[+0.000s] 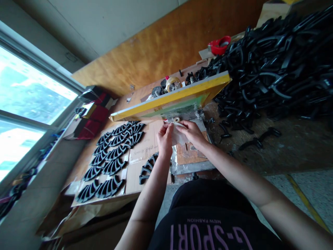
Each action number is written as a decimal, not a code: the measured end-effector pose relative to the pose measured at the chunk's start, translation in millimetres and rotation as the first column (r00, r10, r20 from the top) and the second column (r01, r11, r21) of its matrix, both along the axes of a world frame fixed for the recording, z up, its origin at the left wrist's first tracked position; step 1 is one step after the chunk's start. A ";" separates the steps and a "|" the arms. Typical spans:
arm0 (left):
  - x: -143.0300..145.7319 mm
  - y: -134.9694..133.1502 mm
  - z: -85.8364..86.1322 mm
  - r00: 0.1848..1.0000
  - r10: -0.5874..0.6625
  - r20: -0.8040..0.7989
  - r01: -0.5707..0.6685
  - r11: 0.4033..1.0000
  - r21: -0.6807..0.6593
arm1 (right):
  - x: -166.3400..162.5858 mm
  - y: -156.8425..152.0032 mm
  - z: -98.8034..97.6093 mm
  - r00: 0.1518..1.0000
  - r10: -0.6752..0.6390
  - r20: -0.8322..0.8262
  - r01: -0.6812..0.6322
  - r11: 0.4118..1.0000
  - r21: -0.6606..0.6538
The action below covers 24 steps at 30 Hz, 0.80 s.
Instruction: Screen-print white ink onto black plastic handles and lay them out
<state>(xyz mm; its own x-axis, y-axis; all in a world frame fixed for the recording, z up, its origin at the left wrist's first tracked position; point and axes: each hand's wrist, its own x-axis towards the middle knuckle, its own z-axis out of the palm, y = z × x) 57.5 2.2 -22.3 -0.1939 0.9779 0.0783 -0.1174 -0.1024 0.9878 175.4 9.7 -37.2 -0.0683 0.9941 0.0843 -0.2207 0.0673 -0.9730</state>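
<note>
My left hand (164, 138) and my right hand (191, 132) meet over the bench, both with fingers pinched on a small pale, translucent piece, perhaps tape or film (179, 135). A small tape roll (176, 119) lies just beyond my fingers. Directly behind them a yellow-framed screen (171, 99) is tilted up. Beneath my hands lies a clear plastic sheet (187, 163) on cardboard.
Rows of curved black plastic parts (111, 156) lie on cardboard at the left, with one more (147, 168) by my left wrist. A large heap of black parts (275, 66) fills the right. A red tape dispenser (219, 45) and tape rolls (173, 83) sit behind. A window (23, 111) is far left.
</note>
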 end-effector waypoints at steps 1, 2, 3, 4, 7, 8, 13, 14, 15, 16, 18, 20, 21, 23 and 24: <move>-0.2 0.0 -1.1 1.000 0.003 -0.008 -0.003 1.000 -0.007 | 0.3 -0.6 -0.7 1.000 0.012 -0.015 -0.013 1.000 -0.021; -0.3 0.0 -2.3 1.000 0.008 -0.018 -0.008 1.000 -0.012 | 0.6 -1.1 -1.5 0.999 0.022 -0.030 -0.023 0.999 -0.036; -0.5 0.1 -3.6 1.000 0.011 -0.028 -0.011 1.000 -0.017 | 0.8 -1.5 -2.2 0.998 0.030 -0.046 -0.032 0.998 -0.045; -0.6 0.1 -4.7 0.999 0.011 -0.035 -0.012 1.000 -0.021 | 1.0 -1.7 -2.9 0.997 0.039 -0.060 -0.042 0.998 -0.047; -0.6 -0.5 -6.7 1.000 0.004 -0.024 -0.004 0.999 -0.036 | 1.2 -2.0 -5.5 0.994 0.056 -0.091 -0.060 0.997 -0.045; -0.3 -1.0 -6.8 1.000 -0.001 -0.013 0.001 0.999 -0.042 | 1.3 -2.2 -6.3 0.993 0.060 -0.101 -0.064 0.997 -0.043; 2.6 -4.4 -6.6 0.999 -0.036 0.039 0.039 0.997 -0.060 | 2.7 -6.2 -7.8 0.984 0.077 -0.162 -0.083 0.996 -0.030; 3.5 -4.9 -6.7 0.998 -0.042 0.042 0.044 0.997 -0.060 | 3.5 -7.5 -7.4 0.982 0.079 -0.169 -0.085 0.996 -0.033; 4.4 -5.4 -6.9 0.998 -0.046 0.043 0.048 0.997 -0.059 | 4.4 -8.8 -6.9 0.981 0.080 -0.175 -0.088 0.995 -0.038; 5.3 -5.7 -7.3 0.998 -0.051 0.045 0.054 0.997 -0.059 | 5.4 -9.9 -6.5 0.980 0.079 -0.182 -0.089 0.995 -0.048; 7.0 -5.9 -8.4 0.996 -0.058 0.063 0.062 0.996 -0.064 | 7.2 -11.6 -6.7 0.976 0.077 -0.203 -0.092 0.994 -0.064; 8.5 -5.9 -9.9 0.995 -0.059 0.079 0.065 0.995 -0.076 | 8.5 -12.1 -8.5 0.971 0.076 -0.226 -0.094 0.993 -0.070; 9.1 -5.9 -10.7 0.995 -0.058 0.080 0.065 0.994 -0.085 | 8.7 -11.9 -9.9 0.970 0.076 -0.232 -0.095 0.993 -0.072; 9.8 -5.9 -12.1 0.995 -0.058 0.082 0.067 0.992 -0.108 | 8.8 -11.3 -13.1 0.970 0.074 -0.231 -0.096 0.992 -0.085; 9.9 -6.0 -12.8 0.994 -0.060 0.089 0.071 0.990 -0.123 | 8.6 -10.9 -14.4 0.971 0.071 -0.227 -0.095 0.991 -0.096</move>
